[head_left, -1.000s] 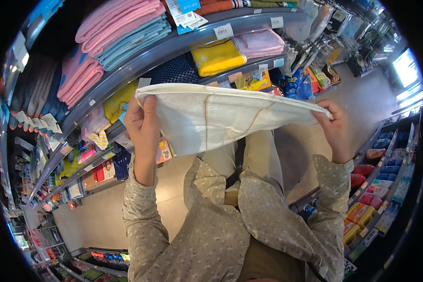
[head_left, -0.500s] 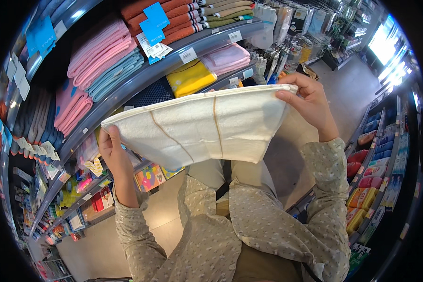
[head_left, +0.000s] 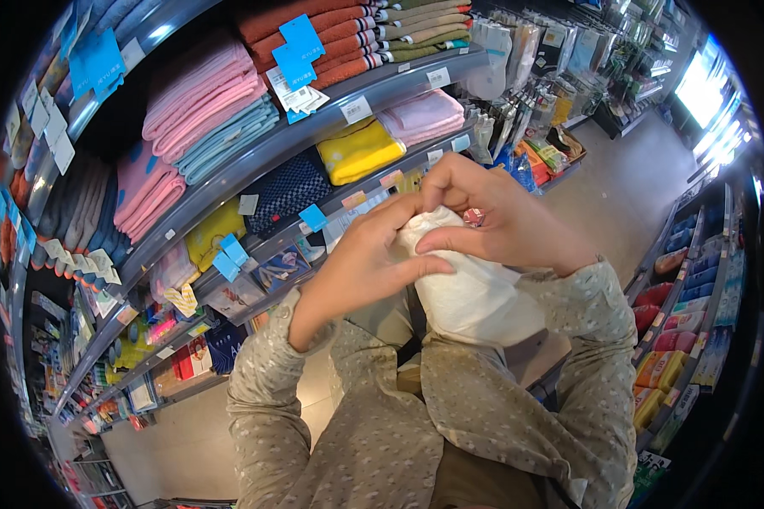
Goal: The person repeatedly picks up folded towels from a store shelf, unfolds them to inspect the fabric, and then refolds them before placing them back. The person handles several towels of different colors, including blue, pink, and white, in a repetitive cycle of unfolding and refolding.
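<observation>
Both my hands are together in front of me, gripping a white towel (head_left: 480, 297) by its bunched upper part. My left hand (head_left: 367, 254) is closed on its left side, thumb lying across the cloth. From the right, my right hand (head_left: 505, 219) pinches the cloth between thumb and fingers. A small red patterned piece (head_left: 474, 217) shows beside the right fingers; what it is I cannot make out. The rest of the towel hangs down in loose folds before my legs.
To the left, shelves (head_left: 356, 106) hold folded pink towels (head_left: 204, 97), a yellow towel (head_left: 361, 154), a dark checked towel (head_left: 287, 199) and rust-coloured towels (head_left: 339, 42). Blue tags (head_left: 297, 55) hang off the shelf edge. Another shelf with packaged goods (head_left: 658, 369) stands on the right, beyond the aisle floor (head_left: 603, 161).
The towel was stretched wide between my hands. Now my hands have come together at the middle, and the towel is gathered and hanging between them.
</observation>
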